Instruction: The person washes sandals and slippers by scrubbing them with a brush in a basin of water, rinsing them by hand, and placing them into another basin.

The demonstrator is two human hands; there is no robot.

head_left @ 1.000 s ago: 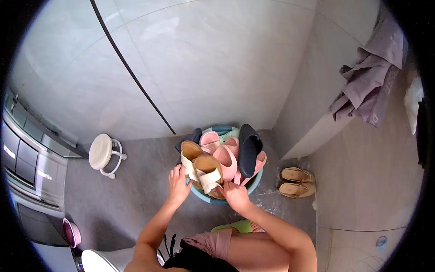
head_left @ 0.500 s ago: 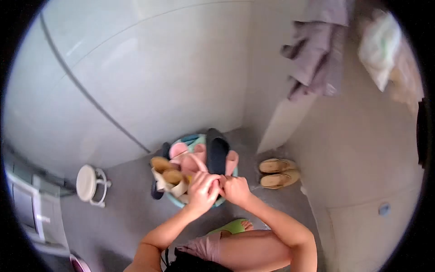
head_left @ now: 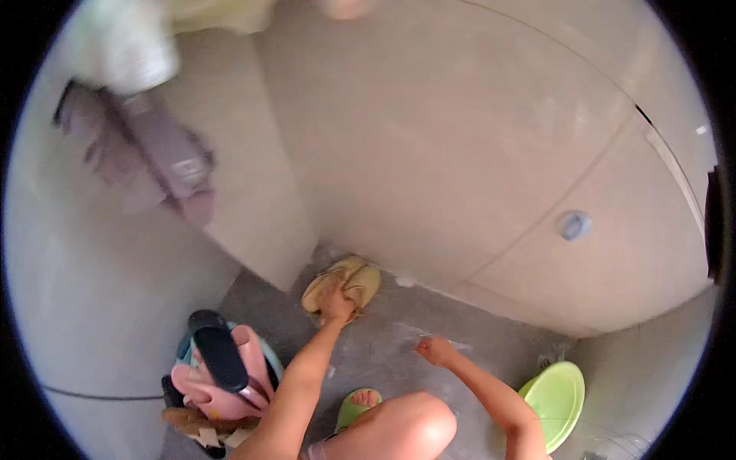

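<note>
My left hand (head_left: 335, 304) reaches down onto a pair of tan slippers (head_left: 363, 280) on the grey floor by the wall, its fingers closed at their openings. Fingertips are partly hidden inside. My right hand (head_left: 435, 349) hovers over the floor to the right with curled fingers and nothing visible in them. At lower left, a light-blue basin (head_left: 272, 360) is heaped with footwear, including a dark slipper (head_left: 220, 349), pink slippers (head_left: 251, 353) and a brown-soled sandal (head_left: 184, 422). My left forearm passes beside this pile.
A green basin (head_left: 563, 402) leans at the lower right beside my right forearm. My foot wears a green slipper (head_left: 349, 412). Mauve clothing (head_left: 153, 146) hangs at upper left. A blue-grey round fitting (head_left: 574, 225) sits on the right wall.
The view has swung right. My hands have parted and left the footwear pile; the left has reached the tan slippers, while the right has moved away over the floor. The green basin has come into view.
</note>
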